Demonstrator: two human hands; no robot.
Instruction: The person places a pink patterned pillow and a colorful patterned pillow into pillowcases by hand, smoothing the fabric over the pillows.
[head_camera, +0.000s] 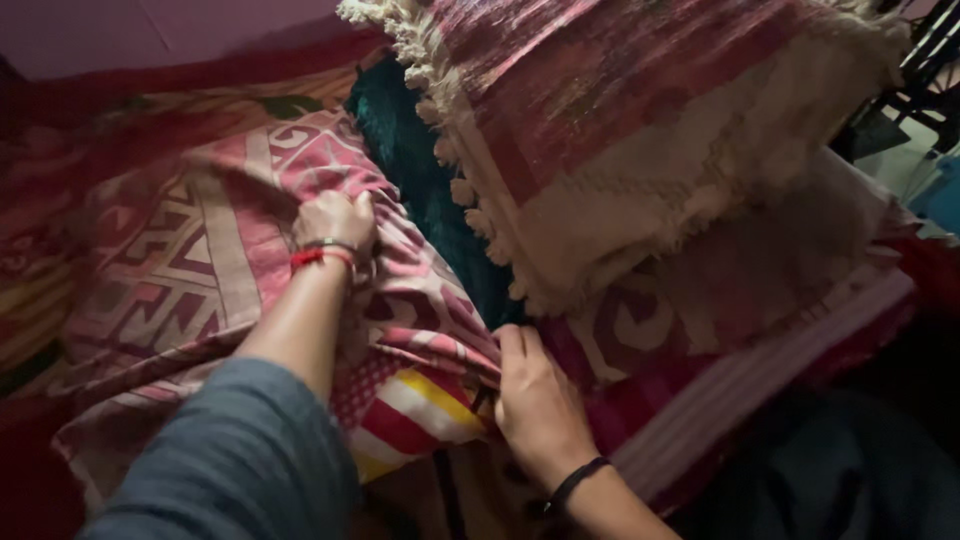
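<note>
My left hand (335, 222) is closed on a fold of a pink and cream patterned cloth (190, 260) spread in front of me; a red thread and a metal bangle sit on that wrist. Fingers curled, my right hand (535, 395) grips the same cloth's lower edge, a black band on its wrist. Under that edge shows a red, white and yellow striped fabric (415, 410). A dark green furry fabric (415, 170) lies between the patterned cloth and a folded rug.
A folded pink and cream woven rug with a tasselled fringe (640, 130) hangs over the pile at upper right. More striped pink cloth (750, 370) lies below it. Red fabric (200, 75) runs along the back. Dark fabric (840, 470) fills the lower right corner.
</note>
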